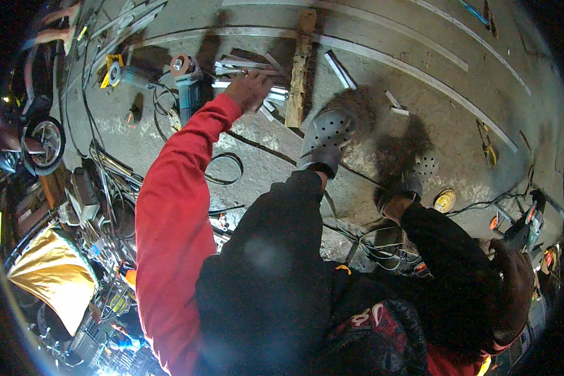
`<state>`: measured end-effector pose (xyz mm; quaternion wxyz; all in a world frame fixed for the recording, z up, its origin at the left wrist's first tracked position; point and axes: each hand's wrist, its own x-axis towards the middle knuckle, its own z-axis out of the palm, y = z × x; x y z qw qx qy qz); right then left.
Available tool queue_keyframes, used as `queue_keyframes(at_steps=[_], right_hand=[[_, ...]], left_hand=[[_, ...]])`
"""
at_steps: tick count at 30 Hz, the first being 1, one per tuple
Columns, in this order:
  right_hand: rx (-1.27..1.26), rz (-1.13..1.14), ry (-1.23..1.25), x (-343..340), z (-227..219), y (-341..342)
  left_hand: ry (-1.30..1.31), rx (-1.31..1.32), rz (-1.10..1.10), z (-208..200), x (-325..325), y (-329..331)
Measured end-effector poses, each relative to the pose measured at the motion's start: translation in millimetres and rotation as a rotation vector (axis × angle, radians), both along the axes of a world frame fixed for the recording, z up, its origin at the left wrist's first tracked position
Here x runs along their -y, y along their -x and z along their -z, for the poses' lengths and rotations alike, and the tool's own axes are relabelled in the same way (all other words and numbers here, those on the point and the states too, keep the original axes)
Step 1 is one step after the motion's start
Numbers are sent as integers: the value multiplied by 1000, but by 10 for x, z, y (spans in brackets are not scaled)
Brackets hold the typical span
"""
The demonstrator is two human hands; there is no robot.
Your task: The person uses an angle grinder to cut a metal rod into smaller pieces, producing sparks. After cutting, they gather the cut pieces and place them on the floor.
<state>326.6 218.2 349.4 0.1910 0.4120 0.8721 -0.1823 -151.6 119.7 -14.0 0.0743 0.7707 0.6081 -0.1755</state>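
Note:
My left hand [249, 89], at the end of a red sleeve, reaches out over a pile of short metal bar pieces [244, 66] on the concrete floor. Its fingers lie spread on the pieces and none is lifted. A wooden plank [299, 69] lies just right of the pile. A teal angle grinder [185, 78] sits left of the hand. At the lower right a brown rounded shape [512, 288] beside my right knee may be my right hand in a glove; I cannot tell what its fingers are doing. I squat in dark trousers and grey perforated clogs [324, 135].
Long flat metal strips [420, 69] run across the floor ahead. A second tool with a yellow guard [114, 69] lies far left, and a yellow disc [445, 200] and another power tool [525, 227] right. Cables trail around my feet. A motorcycle wheel [44, 141] and yellow cloth [50, 269] crowd the left.

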Motion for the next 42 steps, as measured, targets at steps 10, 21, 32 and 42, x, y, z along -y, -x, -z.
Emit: queue_keyframes(at_steps=[10, 21, 32, 42], right_hand=[[5, 7, -47, 17, 60, -165], [-57, 14, -16, 40, -89, 189], [-56, 74, -25, 61, -41, -3], [-76, 81, 2, 47, -16, -71]], left_hand=[[416, 382, -271, -57, -478, 374], [564, 767, -492, 107, -575, 814], [412, 943, -658, 95, -416, 900], [242, 2005, -1330, 68, -98, 597]])
